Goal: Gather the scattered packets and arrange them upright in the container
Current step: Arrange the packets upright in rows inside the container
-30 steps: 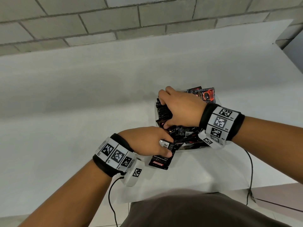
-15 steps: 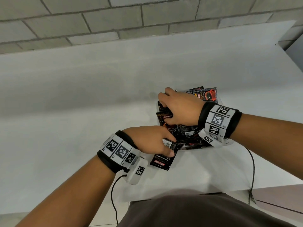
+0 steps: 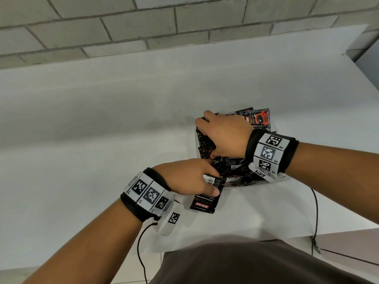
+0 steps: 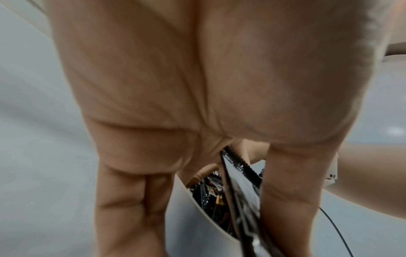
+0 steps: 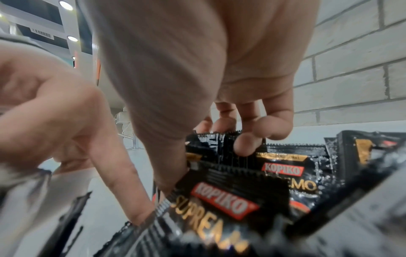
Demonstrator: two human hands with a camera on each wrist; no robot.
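Observation:
A white container (image 3: 196, 143) on the white table holds several black Kopiko packets (image 3: 232, 165); some stand upright at the back (image 3: 256, 118). My right hand (image 3: 222, 136) reaches in from above, its fingers (image 5: 246, 146) and thumb curled round a bunch of upright packets (image 5: 283, 171). My left hand (image 3: 191, 177) is at the container's near left rim. It pinches one black packet (image 3: 205, 200), which hangs down outside the rim. In the left wrist view that packet (image 4: 239, 191) lies edge-on between thumb and fingers, over the container wall (image 4: 197, 210).
The white table (image 3: 102, 160) runs far to the left and back to a grey block wall (image 3: 184, 21). Its front edge is close to my body. A black cable (image 3: 315, 212) hangs over the edge at the right; another (image 3: 140, 249) runs from my left wrist.
My left hand with its packet has edged slightly right towards the container rim. My right hand stays in the packets, its grip much the same.

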